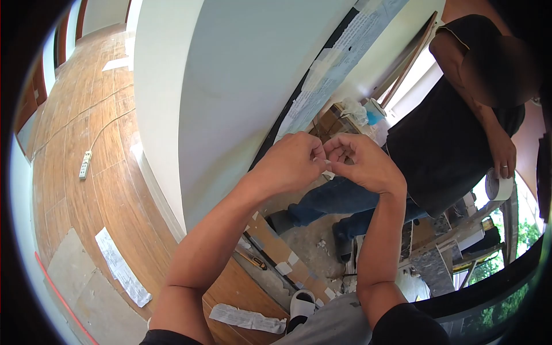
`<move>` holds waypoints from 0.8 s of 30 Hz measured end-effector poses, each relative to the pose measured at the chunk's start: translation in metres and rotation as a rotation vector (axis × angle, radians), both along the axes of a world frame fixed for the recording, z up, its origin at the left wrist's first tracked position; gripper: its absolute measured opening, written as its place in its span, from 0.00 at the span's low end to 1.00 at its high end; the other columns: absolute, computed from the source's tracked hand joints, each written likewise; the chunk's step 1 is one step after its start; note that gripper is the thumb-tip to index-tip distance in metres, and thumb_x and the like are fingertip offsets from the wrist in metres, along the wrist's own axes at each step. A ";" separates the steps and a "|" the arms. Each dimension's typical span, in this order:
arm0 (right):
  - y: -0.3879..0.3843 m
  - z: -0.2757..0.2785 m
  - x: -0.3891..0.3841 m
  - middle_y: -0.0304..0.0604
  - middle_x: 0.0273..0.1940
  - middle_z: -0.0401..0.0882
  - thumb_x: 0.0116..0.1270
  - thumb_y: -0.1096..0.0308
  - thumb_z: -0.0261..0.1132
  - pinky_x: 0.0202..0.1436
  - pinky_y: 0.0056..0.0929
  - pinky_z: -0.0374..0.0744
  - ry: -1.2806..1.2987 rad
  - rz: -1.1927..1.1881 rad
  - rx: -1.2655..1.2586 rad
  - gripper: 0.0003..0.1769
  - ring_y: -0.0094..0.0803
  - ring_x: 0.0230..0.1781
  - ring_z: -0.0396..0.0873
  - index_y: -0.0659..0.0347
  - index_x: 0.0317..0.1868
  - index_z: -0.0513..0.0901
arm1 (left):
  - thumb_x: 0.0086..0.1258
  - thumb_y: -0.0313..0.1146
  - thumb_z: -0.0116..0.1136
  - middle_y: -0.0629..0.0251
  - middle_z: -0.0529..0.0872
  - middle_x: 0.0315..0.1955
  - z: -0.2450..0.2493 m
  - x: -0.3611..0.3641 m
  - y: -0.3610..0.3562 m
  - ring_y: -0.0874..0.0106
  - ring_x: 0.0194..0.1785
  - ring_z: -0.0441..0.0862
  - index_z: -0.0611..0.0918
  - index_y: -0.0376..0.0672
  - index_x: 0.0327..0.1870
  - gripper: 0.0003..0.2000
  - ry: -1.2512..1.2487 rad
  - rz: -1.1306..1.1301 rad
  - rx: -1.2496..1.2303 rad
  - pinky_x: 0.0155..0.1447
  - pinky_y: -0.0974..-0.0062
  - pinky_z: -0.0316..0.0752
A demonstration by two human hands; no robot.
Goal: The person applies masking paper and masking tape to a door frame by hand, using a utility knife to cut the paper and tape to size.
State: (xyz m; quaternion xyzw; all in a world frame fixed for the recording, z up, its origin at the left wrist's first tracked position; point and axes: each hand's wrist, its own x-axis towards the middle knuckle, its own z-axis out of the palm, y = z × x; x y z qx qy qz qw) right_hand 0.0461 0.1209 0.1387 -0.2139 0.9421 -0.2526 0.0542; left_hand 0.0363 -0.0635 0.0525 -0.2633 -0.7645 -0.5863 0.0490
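Observation:
My left hand point(295, 163) and my right hand point(369, 164) meet at the centre of the view, in front of the wall's edge. The fingers of both are closed in a pinch on a small white strip point(328, 173), thin like tape or paper. Most of it is hidden by the fingertips. Behind the hands runs a dark-edged frame covered with printed protective film point(339, 60). To the right, a person in a black shirt point(443, 132) holds a roll of white tape point(499, 185) in a lowered hand.
A yellow-and-black utility knife point(253, 260) lies on the floor beside a cardboard strip point(310, 280). Crumpled paper strips point(122, 267) lie on the wood floor, left of me. A power strip point(85, 165) trails its cable there. Stone pieces and boards point(431, 264) stand at right.

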 end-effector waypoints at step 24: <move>-0.004 -0.051 -0.043 0.31 0.32 0.82 0.67 0.71 0.72 0.42 0.20 0.76 -0.278 0.041 -0.415 0.07 0.16 0.34 0.77 0.63 0.40 0.81 | 0.68 0.39 0.70 0.66 0.87 0.32 -0.089 0.009 0.034 0.80 0.36 0.78 0.85 0.35 0.44 0.15 -0.472 0.123 0.856 0.42 0.78 0.72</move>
